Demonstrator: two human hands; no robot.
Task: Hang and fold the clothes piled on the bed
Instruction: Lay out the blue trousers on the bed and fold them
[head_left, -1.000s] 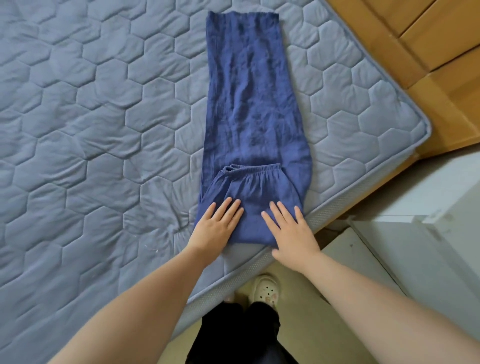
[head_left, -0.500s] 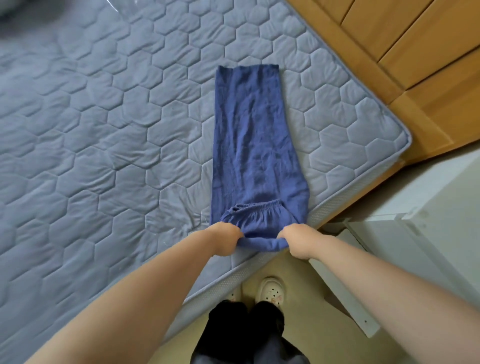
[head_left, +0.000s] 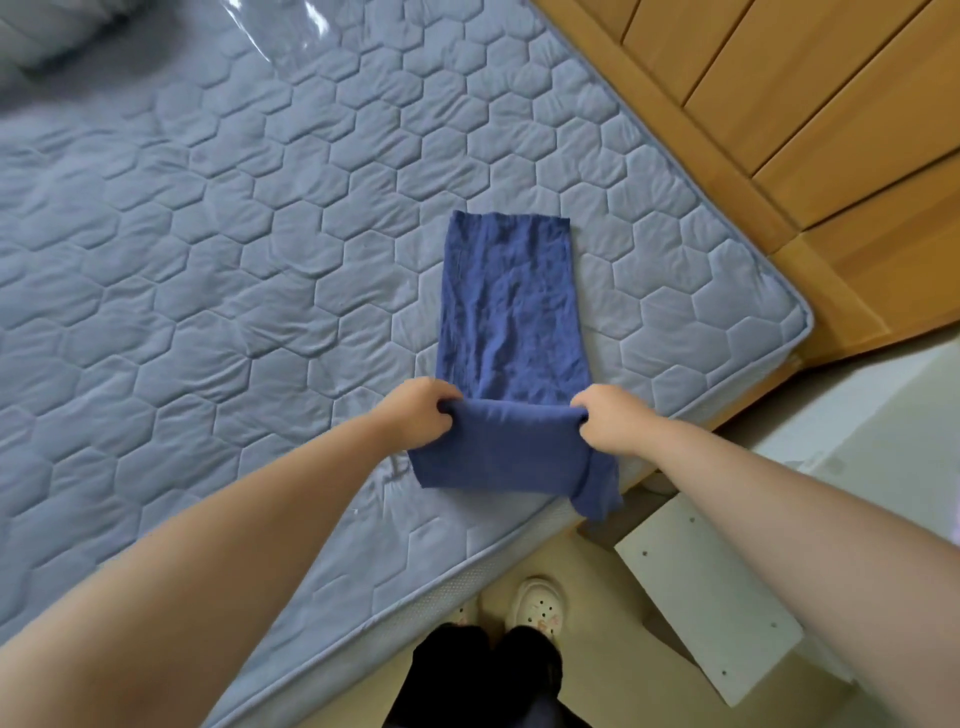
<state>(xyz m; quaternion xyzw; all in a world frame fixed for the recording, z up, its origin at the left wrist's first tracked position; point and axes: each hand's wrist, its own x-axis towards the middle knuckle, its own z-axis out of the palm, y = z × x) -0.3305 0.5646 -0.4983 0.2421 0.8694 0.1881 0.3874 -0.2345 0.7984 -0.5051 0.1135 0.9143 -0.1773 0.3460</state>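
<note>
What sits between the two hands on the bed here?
In the head view, only a folded edge of the blue trousers spans the gap from the left hand to the right hand; both grip it.

Soft, even daylight; wide-angle bending at edges, blur top left.

Your left hand (head_left: 420, 413) and right hand (head_left: 610, 420) grip the trousers (head_left: 511, 312) on the mattress (head_left: 208, 260), which stretch away beyond them. A headboard (head_left: 779, 130) stands far right; your shoe (head_left: 537, 603) sits below your hands.
</note>
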